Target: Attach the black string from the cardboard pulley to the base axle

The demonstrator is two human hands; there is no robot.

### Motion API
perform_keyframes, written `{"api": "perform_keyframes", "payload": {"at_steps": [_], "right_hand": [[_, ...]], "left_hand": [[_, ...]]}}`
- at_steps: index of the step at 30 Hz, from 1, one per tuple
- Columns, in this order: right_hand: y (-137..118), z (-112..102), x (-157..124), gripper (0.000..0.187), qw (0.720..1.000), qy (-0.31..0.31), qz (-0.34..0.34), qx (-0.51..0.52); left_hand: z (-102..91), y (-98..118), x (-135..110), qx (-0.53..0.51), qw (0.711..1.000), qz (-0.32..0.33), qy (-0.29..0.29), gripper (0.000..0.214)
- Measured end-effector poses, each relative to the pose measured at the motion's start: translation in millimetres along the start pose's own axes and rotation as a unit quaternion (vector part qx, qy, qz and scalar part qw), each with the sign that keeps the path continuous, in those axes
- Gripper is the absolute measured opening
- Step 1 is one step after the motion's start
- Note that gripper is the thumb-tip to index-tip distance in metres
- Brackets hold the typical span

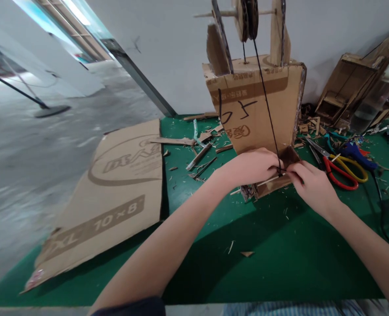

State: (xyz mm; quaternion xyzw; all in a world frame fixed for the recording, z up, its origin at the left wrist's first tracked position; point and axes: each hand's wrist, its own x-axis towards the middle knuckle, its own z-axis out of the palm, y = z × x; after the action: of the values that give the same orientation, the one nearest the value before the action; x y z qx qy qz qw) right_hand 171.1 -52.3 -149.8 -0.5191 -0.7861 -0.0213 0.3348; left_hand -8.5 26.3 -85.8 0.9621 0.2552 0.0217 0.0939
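Observation:
A cardboard model [256,105] stands upright on the green table, with "65" marked in black on its front. At its top, a cardboard pulley wheel [243,19] sits on a wooden stick between two uprights. A black string [266,98] runs from the wheel down to a small open cardboard box [271,188] at the base, crossed by a thin stick. My left hand [262,164] reaches over this box, fingers closed on the string's lower end. From the right, my right hand [312,186] pinches the string close beside it. The fingertips partly hide the knot area.
A flat cardboard sheet [122,175] overhangs the table's left edge. Cardboard scraps [199,156] lie left of the model. Red-and-yellow-handled scissors [340,173] and a blue tool with a black cord [358,153] lie right. Behind them are a bottle [367,105] and another cardboard build [340,87].

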Motion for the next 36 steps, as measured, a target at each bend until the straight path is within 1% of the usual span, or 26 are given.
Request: {"api": "perform_keyframes", "payload": {"at_steps": [4,8,18,24,28,32,36], "right_hand": [[3.8,2.1,1.0,0.022,1.000,0.024,-0.002,-0.018],[3.5,6.3,2.9,0.023,0.998,0.045,0.016,-0.043],[-5.6,13.0,5.0,0.021,0.995,0.046,0.081,-0.040],[-2.8,13.1,4.1,0.022,0.996,0.044,0.071,-0.017],[-1.2,14.3,3.0,0.021,0.997,0.042,0.054,-0.030],[-0.9,15.4,2.3,0.023,0.997,0.040,0.036,-0.049],[-0.9,14.7,2.7,0.022,0.996,0.046,0.040,-0.059]], "left_hand": [[4.1,-3.4,0.0,-0.005,1.000,0.012,0.019,0.028],[4.3,-3.1,0.3,-0.009,0.999,0.005,0.030,0.027],[3.8,-4.5,0.5,-0.020,0.999,-0.019,0.036,0.018],[1.9,-3.1,0.1,-0.038,0.997,-0.048,0.043,0.013],[1.9,-2.2,0.3,-0.074,0.995,-0.056,0.043,0.016],[-0.4,-0.5,1.2,-0.145,0.988,-0.042,0.021,0.020],[-2.0,-1.3,2.3,-0.206,0.978,-0.042,0.003,0.023]]}}
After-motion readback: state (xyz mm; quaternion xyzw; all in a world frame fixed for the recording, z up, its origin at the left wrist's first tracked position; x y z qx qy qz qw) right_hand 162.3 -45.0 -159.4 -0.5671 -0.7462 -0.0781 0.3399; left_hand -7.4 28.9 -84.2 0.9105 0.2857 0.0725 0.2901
